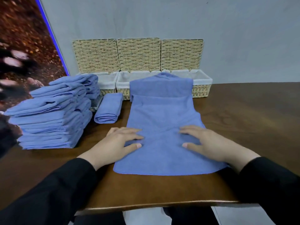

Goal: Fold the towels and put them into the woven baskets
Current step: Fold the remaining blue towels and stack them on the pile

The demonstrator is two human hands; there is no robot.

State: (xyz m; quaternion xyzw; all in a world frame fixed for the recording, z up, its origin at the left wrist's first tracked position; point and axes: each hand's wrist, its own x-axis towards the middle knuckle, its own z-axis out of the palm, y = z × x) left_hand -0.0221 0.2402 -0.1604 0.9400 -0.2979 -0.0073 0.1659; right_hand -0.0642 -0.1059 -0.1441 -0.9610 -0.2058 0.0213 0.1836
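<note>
In the head view I am seeing the blue towel lying on the brown table, its long axis running from me toward the woven baskets, the far end draping over their rim. My left hand and right hand are both pressing flat on it, fingers straight, grasping nothing.
</note>
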